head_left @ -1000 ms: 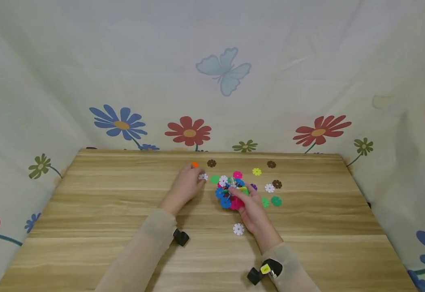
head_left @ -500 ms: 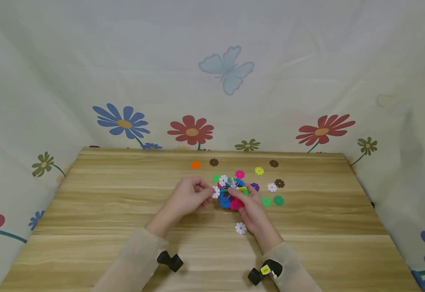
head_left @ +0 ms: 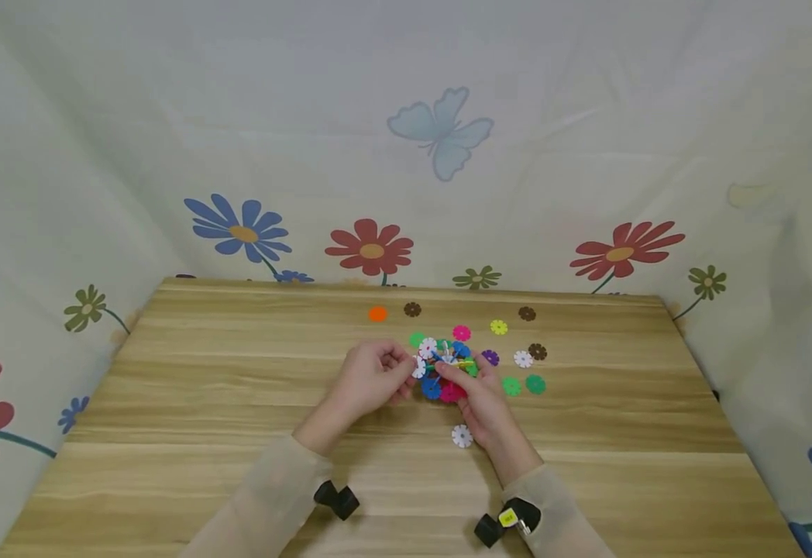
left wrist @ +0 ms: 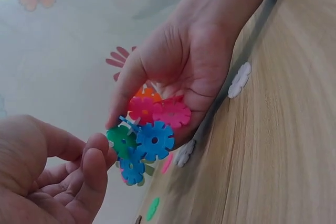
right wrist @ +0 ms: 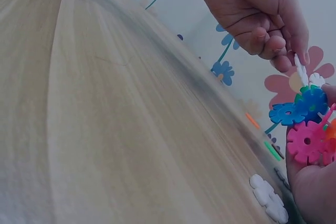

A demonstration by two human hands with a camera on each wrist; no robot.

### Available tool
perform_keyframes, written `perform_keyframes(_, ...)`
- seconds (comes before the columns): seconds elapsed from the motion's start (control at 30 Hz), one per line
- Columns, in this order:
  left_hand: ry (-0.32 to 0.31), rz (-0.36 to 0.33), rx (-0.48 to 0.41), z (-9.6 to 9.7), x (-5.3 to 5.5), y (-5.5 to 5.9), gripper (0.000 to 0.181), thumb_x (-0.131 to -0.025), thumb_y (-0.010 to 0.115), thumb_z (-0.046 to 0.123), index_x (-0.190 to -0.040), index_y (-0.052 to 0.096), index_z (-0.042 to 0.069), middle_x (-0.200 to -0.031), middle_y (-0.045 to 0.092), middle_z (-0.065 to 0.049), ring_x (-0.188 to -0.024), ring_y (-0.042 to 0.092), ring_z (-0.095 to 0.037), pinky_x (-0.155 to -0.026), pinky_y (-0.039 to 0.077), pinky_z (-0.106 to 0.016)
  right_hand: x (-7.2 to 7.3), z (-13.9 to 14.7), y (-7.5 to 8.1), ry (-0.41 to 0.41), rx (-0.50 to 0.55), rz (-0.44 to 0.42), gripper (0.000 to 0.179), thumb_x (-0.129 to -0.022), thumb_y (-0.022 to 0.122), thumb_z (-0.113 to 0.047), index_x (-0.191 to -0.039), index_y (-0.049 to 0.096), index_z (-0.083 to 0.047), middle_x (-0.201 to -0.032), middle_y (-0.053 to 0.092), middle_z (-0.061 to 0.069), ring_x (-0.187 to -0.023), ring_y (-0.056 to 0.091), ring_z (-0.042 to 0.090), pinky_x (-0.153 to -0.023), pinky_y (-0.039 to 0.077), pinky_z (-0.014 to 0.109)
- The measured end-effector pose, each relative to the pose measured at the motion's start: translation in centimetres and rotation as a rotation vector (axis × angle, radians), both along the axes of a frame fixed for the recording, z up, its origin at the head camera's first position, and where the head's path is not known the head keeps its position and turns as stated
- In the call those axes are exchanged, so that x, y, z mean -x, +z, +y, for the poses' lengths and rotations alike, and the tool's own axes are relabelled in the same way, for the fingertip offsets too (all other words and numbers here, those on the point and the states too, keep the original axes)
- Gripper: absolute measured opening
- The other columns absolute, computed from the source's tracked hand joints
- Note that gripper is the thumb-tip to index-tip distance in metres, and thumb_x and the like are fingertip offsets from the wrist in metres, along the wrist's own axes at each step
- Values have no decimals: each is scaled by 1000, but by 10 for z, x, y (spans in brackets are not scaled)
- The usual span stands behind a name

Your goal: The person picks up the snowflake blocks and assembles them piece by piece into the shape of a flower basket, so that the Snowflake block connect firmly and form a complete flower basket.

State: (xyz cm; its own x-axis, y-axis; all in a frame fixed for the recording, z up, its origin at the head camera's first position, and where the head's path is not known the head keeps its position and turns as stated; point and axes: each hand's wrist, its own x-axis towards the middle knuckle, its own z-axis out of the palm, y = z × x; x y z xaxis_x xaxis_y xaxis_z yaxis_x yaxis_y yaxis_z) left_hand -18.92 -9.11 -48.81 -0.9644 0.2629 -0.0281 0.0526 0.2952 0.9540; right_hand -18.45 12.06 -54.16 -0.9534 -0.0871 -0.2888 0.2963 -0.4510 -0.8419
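My right hand (head_left: 486, 403) holds a cluster of joined snowflake discs (left wrist: 155, 140), notched plastic pieces in blue, pink, green, orange and white. Its thumb lies over the top and its palm is underneath. From the left side, my left hand (head_left: 369, 376) pinches a white snowflake disc (right wrist: 300, 69) between thumb and fingertips. That disc stands on edge right at the green and blue pieces of the cluster in the right wrist view. In the left wrist view the left fingertips hide it.
Loose discs lie on the wooden table (head_left: 204, 403) around the hands: an orange disc (head_left: 377, 314) and a brown disc (head_left: 412, 309) behind, a yellow disc (head_left: 499, 327), a green disc (head_left: 535, 384) at the right, and a white disc (head_left: 462, 436) in front. A flower-patterned curtain stands behind.
My left hand has picked up a white disc from the back of the table and brought it toward me, to the cluster's left side. The right hand keeps holding the cluster in place.
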Motion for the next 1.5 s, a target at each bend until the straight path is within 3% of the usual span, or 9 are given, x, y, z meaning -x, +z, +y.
perform_keyframes(0.13,-12,19,-2,1,0,0,13,-105,71,7,-93,72,3,-77,74,-7,-66,75,-38,-64,66,-54,0,0,1,4,-1,21,69,-97,80,-1,-154,40,-5,-128,74,8,-109,76,17,-100,60,31)
perform_keyframes(0.23,-13,21,2,1,-1,1,12,-105,71,7,-94,72,3,-77,74,-7,-63,74,-32,-63,67,-49,1,0,2,8,-9,44,62,-97,80,-2,-147,45,-4,-131,72,9,-116,74,19,-104,59,33)
perform_keyframes(0.43,-8,27,9,0,-2,0,11,-105,71,7,-94,72,3,-77,74,-6,-60,72,-22,-59,66,-39,0,-1,3,8,-23,54,62,-96,83,-4,-146,46,-4,-136,69,11,-120,72,21,-106,58,34)
perform_keyframes(0.67,-14,36,10,1,-2,1,12,-104,72,7,-93,72,3,-76,73,-7,-59,71,-23,-61,66,-43,0,-2,3,5,-29,53,62,-95,83,-3,-146,47,-3,-134,71,11,-119,73,21,-105,59,35)
perform_keyframes(0.8,-9,60,19,2,-2,-3,12,-104,72,7,-93,72,4,-75,73,-5,-59,71,-21,-58,65,-39,0,-2,3,9,-35,60,62,-95,82,-2,-146,47,-3,-134,71,11,-119,73,22,-106,58,35)
perform_keyframes(0.97,0,67,27,7,-5,-6,15,-104,72,7,-90,72,4,-74,73,-5,-57,70,-19,-54,61,-31,0,-1,3,7,-55,59,65,-95,82,-1,-148,45,-3,-138,69,14,-121,73,22,-106,58,34)
perform_keyframes(1.2,-28,60,14,8,-5,-4,16,-105,71,6,-90,72,3,-73,72,-5,-57,71,-19,-56,64,-36,0,0,2,34,-96,39,85,-94,85,-4,-161,35,-3,-144,65,16,-122,71,20,-106,58,31)
perform_keyframes(1.4,-35,45,19,8,4,-6,14,-105,72,11,-93,72,4,-75,73,-7,-59,73,-23,-59,66,-46,-1,4,3,13,-95,-14,107,-97,84,-16,-173,10,-2,-125,73,7,-98,73,9,-89,60,22)
perform_keyframes(1.5,-31,45,28,4,11,-5,15,-106,73,16,-95,73,6,-77,73,-8,-62,74,-29,-61,66,-48,-1,5,3,25,-59,-3,102,-98,82,-14,-171,12,-2,-123,74,7,-100,75,13,-94,62,27)
